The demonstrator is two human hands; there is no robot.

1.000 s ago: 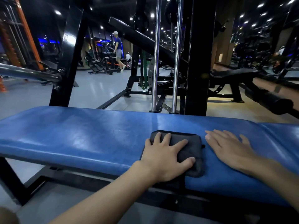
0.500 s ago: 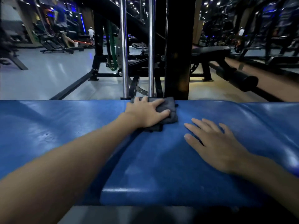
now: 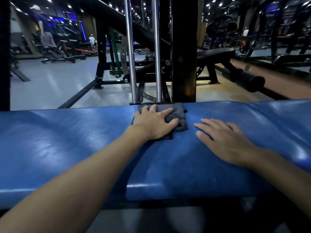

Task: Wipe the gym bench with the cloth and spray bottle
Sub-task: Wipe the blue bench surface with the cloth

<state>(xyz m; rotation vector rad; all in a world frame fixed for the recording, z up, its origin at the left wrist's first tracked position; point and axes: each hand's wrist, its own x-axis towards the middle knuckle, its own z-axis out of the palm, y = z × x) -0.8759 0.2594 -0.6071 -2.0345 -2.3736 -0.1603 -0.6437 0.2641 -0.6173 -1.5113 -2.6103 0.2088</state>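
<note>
A blue padded gym bench (image 3: 67, 148) runs across the whole view. A folded dark grey cloth (image 3: 175, 113) lies at the bench's far edge. My left hand (image 3: 154, 123) presses flat on the cloth with its fingers spread and the thumb along the cloth's near side. My right hand (image 3: 223, 142) rests flat on the blue pad just right of the cloth, fingers straight and holding nothing. No spray bottle is in view.
Right behind the cloth stand two chrome guide rods (image 3: 130, 51) and a thick black upright post (image 3: 184, 49). A black bench (image 3: 217, 52) and a padded roller (image 3: 249, 81) lie beyond on the right. A person (image 3: 43, 29) walks far left among machines.
My left hand has pushed the cloth from the bench's near side across to its far edge, where it now sits. My right hand stayed flat on the pad.
</note>
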